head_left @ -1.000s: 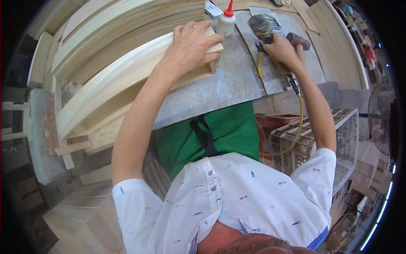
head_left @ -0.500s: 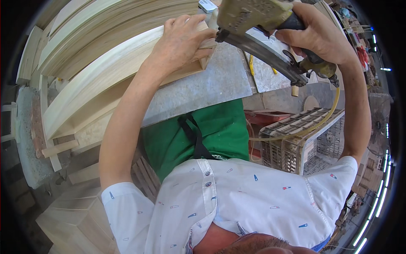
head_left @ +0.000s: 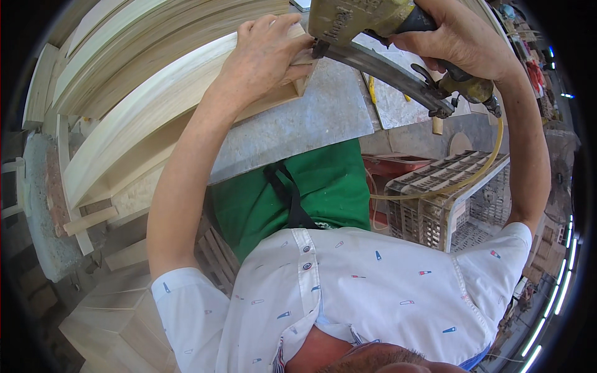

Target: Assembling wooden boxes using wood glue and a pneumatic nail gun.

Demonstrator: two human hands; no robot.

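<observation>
A long, shallow wooden frame (head_left: 140,133) lies across the metal-topped bench, its near right corner at the top middle. My left hand (head_left: 261,59) is closed over that corner, fingers curled round the end piece. Gripped by its handle in my right hand (head_left: 460,40) is a pneumatic nail gun (head_left: 367,25), olive-yellow and worn. Its nose meets the end of the frame, close beside my left fingers; whether it presses the wood I cannot tell. The black magazine slants down to the right, and a yellow air hose (head_left: 482,177) hangs from the grip end.
Stacked pale boards (head_left: 124,56) fill the far left. Bare metal bench top (head_left: 298,127) shows before the frame. A slatted plastic crate (head_left: 423,217) stands below the bench at right, a red container (head_left: 392,165) behind it. Wooden boxes (head_left: 118,317) sit at lower left.
The nail gun and my right hand have shifted slightly left and up in the picture, with the nose staying at the frame's end. My left hand keeps its grip on the corner.
</observation>
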